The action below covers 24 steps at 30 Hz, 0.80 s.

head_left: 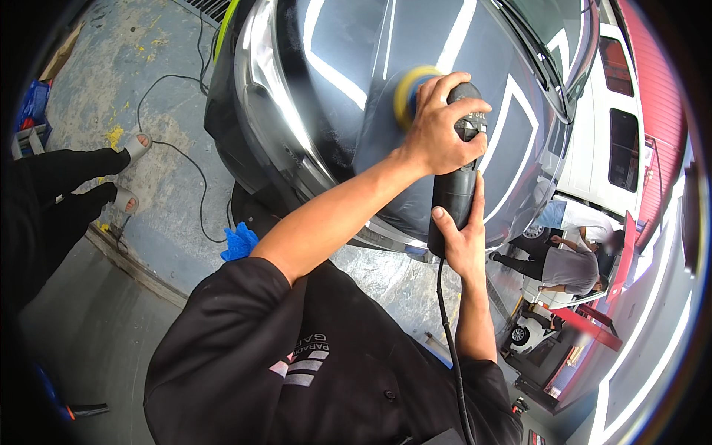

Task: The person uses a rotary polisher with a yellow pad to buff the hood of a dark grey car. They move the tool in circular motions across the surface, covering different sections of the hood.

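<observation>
A smooth, glossy painted finish is shown by the hood (pixel 371 122), in which light is sharply mirrored. The headlight (pixel 278 93) is covered in clear, shiny plastic. The polisher (pixel 454 194) is cased in dark, mostly matt plastic; the texture of its pad (pixel 405 95) is blurred. The floor (pixel 174 194) is coated in worn, patchy paint. Matt cloth is seen in the shirt (pixel 345 378), crumpled cloth in the rag (pixel 239 241).

Car hood (pixel 423 30) before me, my polisher (pixel 454 194) on it; cable (pixel 449 334) running back toward me; someone's legs (pixel 70 174) left; van (pixel 597 159) off right.
</observation>
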{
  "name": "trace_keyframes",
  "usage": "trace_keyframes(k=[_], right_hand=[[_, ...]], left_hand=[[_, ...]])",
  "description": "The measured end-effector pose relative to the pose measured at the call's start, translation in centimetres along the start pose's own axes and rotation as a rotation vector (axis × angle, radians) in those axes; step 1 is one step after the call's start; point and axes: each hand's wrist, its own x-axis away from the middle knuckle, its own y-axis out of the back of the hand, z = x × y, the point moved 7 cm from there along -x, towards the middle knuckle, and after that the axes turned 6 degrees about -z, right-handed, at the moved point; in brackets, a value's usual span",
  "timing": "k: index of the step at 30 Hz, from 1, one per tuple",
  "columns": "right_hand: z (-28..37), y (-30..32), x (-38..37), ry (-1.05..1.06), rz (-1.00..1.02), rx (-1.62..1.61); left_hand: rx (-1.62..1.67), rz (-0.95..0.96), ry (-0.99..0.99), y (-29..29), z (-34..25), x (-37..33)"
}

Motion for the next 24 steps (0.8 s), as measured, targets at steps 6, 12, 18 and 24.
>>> trace_keyframes(k=[6, 12, 18, 24], right_hand=[[-0.6, 0.2, 0.1, -0.02, -0.023, -0.002], [-0.7, -0.4, -0.5, -0.008, -0.038, -0.024], [0.5, -1.2, -1.1, 0.03, -0.025, -0.024], [1.2, -1.5, -1.4, 0.033, 0.001, -0.021]], left_hand=[[0.023, 0.013, -0.009, -0.7, 0.1, 0.0], [0.002, -0.005, -0.049, -0.4, 0.4, -0.6], [-0.023, -0.025, -0.058, 0.9, 0.6, -1.2], [-0.026, -0.039, -0.066, 1.7, 0.7, -1.6]])
